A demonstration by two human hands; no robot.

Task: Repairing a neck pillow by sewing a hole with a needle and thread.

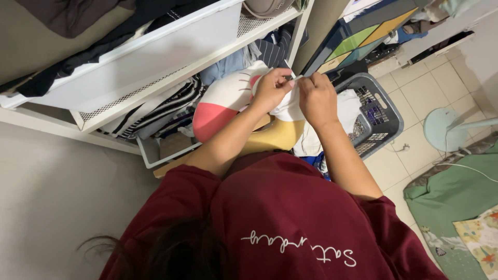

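Your left hand and right hand are both closed tight on a small white garment, pinched between them just in front of the white wire shelf. Below your hands sits a plush cushion (white, pink and yellow patches). To the right, a grey laundry basket holds white cloth.

Even, soft indoor light, faint shadows, mild wide-angle stretch (sharp focus nearly throughout).
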